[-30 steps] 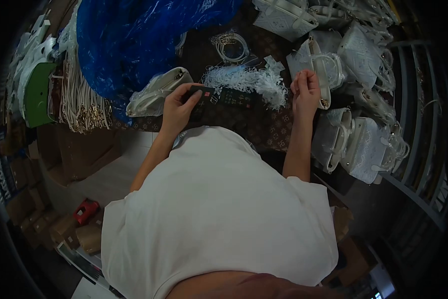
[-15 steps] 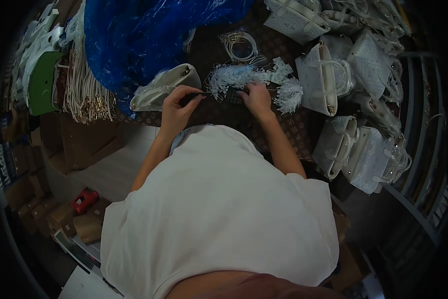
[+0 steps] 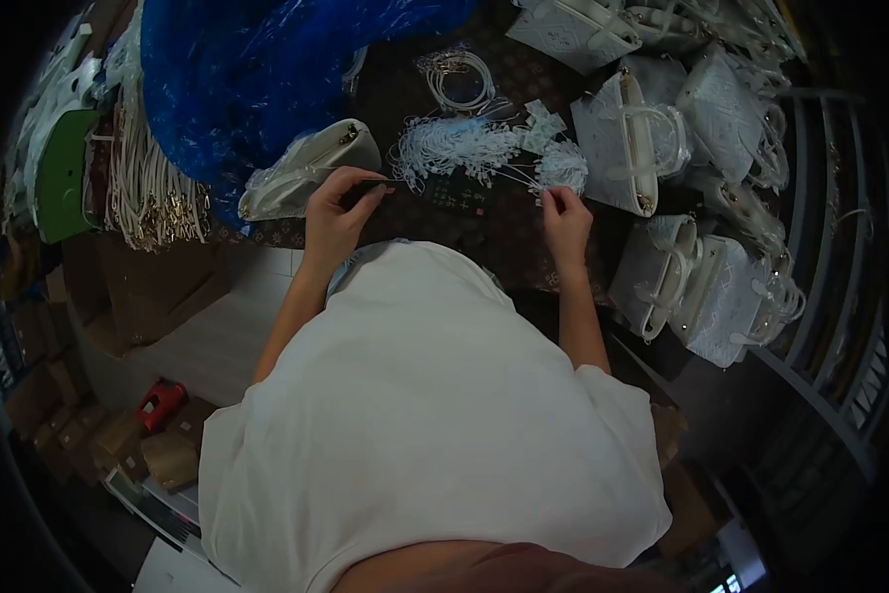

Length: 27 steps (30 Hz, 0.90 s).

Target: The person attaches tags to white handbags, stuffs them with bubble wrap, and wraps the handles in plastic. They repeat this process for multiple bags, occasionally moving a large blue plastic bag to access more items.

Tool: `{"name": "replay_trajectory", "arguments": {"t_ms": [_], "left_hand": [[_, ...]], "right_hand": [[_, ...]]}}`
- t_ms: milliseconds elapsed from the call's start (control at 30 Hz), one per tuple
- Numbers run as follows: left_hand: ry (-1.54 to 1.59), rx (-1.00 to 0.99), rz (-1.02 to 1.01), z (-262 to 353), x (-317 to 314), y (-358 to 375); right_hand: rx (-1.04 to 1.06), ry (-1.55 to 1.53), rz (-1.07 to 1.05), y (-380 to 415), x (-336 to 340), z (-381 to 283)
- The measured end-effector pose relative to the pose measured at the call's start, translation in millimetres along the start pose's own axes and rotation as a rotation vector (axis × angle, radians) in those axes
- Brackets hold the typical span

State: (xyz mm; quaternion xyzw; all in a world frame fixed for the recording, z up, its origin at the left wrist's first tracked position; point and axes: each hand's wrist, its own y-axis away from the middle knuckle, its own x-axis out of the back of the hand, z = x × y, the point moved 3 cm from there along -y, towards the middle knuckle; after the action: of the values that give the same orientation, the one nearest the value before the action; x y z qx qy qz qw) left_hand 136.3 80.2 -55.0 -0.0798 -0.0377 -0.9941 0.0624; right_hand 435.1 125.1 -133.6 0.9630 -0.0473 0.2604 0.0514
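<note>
My left hand (image 3: 334,219) pinches a thin dark card (image 3: 379,183), seen almost edge-on, just in front of a white handbag (image 3: 344,148). My right hand (image 3: 569,232) is closed, thumb against fingers, on what looks like a thin white string (image 3: 524,178) at the near edge of a bundle of white strings (image 3: 565,163). Between the hands lies a larger tangle of white strings (image 3: 454,143). Dark printed cards (image 3: 456,196) rest below that tangle. Small pale paper packets (image 3: 541,127) sit beside the bundle.
Several white handbags in clear plastic (image 3: 627,143) crowd the right side. Blue plastic sheeting (image 3: 266,79) covers the back left, near hanging white straps with gold clasps (image 3: 158,188). A coiled white strap (image 3: 459,79) lies at the back. Cardboard boxes (image 3: 148,287) stand lower left.
My right hand has moved right, away from the dark cards, to the string bundle, uncovering the cards. My left hand keeps its pinch on the dark card. The view has shifted slightly.
</note>
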Motion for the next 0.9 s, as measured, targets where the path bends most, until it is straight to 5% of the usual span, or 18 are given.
{"name": "replay_trajectory", "arguments": {"t_ms": [200, 433, 500, 633, 767, 867, 900], "left_hand": [[-0.037, 0.037, -0.065, -6.4, -5.5, -2.9], [-0.036, 0.027, -0.123, -6.7, -11.0, -6.3], [-0.074, 0.002, -0.144, -4.9, -12.1, -6.5], [-0.06, 0.003, -0.15, -3.1, -18.7, -6.7], [-0.119, -0.013, -0.174, 10.7, -18.4, -3.6], [-0.104, -0.001, -0.147, 9.4, -9.8, -1.4], [-0.077, 0.014, -0.129, 7.1, -8.0, -0.2]], "right_hand": [[0.009, 0.477, 0.022, 43.6, 42.5, 77.6], [-0.141, 0.414, 0.098, 46.1, 57.4, 84.3], [0.218, 0.559, 0.155, 40.2, 47.5, 62.4], [0.399, 0.304, -0.079, 25.4, -8.1, 40.6], [0.497, 0.398, -0.086, 15.3, -44.8, 40.0], [0.511, 0.456, -0.106, 12.8, -40.9, 32.9], [0.336, 0.175, -0.097, 10.4, -31.8, 24.7]]}}
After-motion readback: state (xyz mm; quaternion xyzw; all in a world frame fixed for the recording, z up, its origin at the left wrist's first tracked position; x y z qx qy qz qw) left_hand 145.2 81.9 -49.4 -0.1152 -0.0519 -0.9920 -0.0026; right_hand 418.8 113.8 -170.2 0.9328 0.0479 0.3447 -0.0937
